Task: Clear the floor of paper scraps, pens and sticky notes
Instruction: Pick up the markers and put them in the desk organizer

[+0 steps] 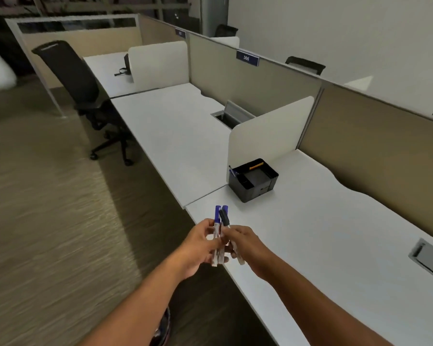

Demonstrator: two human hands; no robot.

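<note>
Both hands meet over the front edge of the white desk (323,233). My left hand (200,248) grips two white markers with blue caps (218,216), caps pointing up. My right hand (245,243) pinches a marker with a black cap (225,217) that leans against the blue ones. A black desk organiser (254,182) stands further back on the desk, beside a white divider, with a blue pen (233,172) upright in its left slot and something orange at its back. The carpet floor (48,221) in view shows no scraps or pens.
A black office chair (85,96) stands at the neighbouring desk to the left. Beige partitions (360,146) run behind the desks. White dividers (268,136) separate the desks. A cable hatch (428,258) sits in the desk at right, and another hatch (230,116) stands open further back.
</note>
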